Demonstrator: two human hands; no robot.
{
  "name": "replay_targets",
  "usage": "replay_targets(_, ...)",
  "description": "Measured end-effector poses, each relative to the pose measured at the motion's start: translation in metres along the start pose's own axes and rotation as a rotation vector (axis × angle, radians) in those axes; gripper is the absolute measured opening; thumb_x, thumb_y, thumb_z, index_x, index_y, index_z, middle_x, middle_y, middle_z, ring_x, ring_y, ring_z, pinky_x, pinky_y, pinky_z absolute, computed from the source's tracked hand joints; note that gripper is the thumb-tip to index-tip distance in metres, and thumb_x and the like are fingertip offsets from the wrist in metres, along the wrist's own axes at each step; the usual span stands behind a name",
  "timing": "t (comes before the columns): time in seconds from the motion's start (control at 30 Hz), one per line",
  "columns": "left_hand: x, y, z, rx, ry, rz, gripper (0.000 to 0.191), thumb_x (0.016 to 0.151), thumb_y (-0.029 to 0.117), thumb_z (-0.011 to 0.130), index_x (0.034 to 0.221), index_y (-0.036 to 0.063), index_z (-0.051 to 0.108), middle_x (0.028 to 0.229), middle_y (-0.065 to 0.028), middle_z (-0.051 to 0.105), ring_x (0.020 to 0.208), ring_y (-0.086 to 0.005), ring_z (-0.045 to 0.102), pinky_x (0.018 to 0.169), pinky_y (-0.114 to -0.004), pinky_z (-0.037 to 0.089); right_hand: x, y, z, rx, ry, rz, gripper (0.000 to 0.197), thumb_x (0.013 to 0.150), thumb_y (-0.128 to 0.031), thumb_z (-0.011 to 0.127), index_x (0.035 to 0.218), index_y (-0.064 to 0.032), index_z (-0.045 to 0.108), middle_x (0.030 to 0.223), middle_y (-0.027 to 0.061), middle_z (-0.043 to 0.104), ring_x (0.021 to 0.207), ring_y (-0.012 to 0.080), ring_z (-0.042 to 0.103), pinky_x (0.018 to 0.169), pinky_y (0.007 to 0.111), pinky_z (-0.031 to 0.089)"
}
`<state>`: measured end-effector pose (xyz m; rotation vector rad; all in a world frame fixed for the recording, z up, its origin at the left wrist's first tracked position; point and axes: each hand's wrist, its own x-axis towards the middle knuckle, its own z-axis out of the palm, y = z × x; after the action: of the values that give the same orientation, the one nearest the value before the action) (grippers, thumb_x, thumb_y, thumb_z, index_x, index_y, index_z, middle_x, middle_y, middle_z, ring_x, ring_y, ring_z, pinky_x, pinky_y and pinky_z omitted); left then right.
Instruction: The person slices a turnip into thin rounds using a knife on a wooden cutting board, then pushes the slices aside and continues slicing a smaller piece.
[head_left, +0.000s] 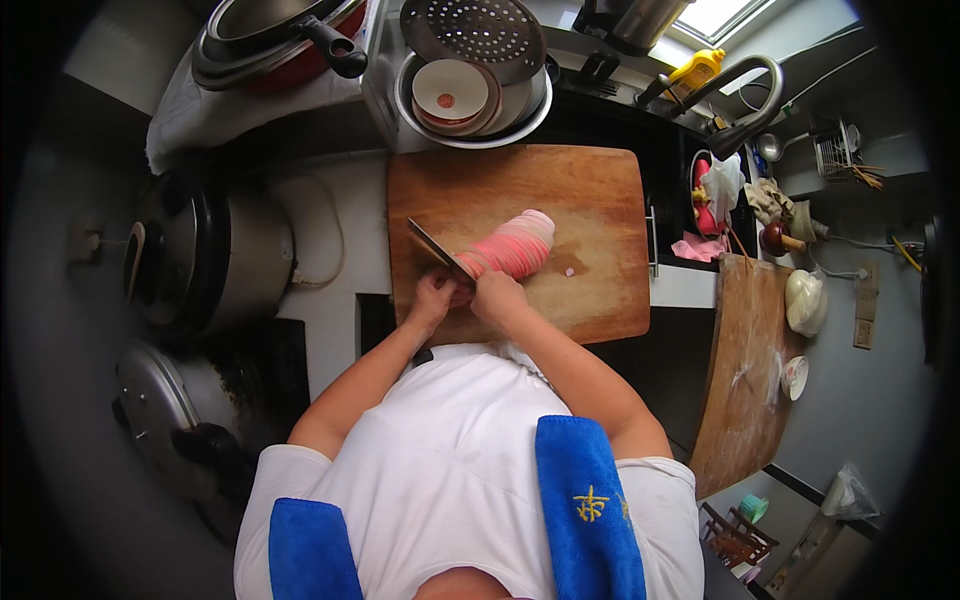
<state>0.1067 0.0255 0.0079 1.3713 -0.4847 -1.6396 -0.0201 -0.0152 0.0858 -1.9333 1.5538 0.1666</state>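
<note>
On a wooden cutting board (517, 180) lies an overlapping row of thin pink-edged slices (517, 247), apparently radish, with pale faces at the far end. A knife (431, 238) is held slanting at the near left end of the row, its blade pointing away to the left. Its handle is hidden in my right hand (499, 294), which is closed around it beside the slices. My left hand (435, 294) is just left of the blade, fingers bent inward near my right hand; what they hold is hidden. A small pale scrap (569, 272) sits right of the row.
A metal basin (405, 112) of stacked bowls with a perforated strainer (480, 34) stands behind the board. To the left are a rice cooker (247, 247) and a pressure cooker (180, 420). At right are a faucet (750, 120) and a floury wooden board (742, 390).
</note>
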Motion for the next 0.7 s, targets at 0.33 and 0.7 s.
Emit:
replay_targets(0.33, 0.003, -0.001, 0.011, 0.027, 0.069, 0.061, 0.025, 0.076, 0.017, 0.063, 0.077, 0.0070, 0.040, 0.062, -0.0092, 0.055, 0.050, -0.0164, 0.057, 0.045, -0.026, 0.049, -0.042, 0.016, -0.008, -0.055, 0.006, -0.049, 0.013, 0.069, -0.010, 0.050, 0.068, -0.0014, 0.060, 0.073, 0.0205, 0.059, 0.070, 0.0355, 0.058, 0.064, 0.042, 0.048)
replay_targets(0.7, 0.004, -0.003, 0.012, -0.001, 0.092, 0.038, 0.024, 0.077, 0.017, 0.063, 0.077, 0.0098, 0.040, 0.060, -0.0063, 0.055, 0.049, -0.0160, 0.057, 0.043, -0.024, 0.047, -0.068, 0.027, -0.014, -0.008, 0.055, -0.033, 0.016, 0.071, -0.011, 0.051, 0.065, 0.0013, 0.058, 0.068, 0.0234, 0.057, 0.065, 0.0378, 0.057, 0.060, 0.044, 0.046)
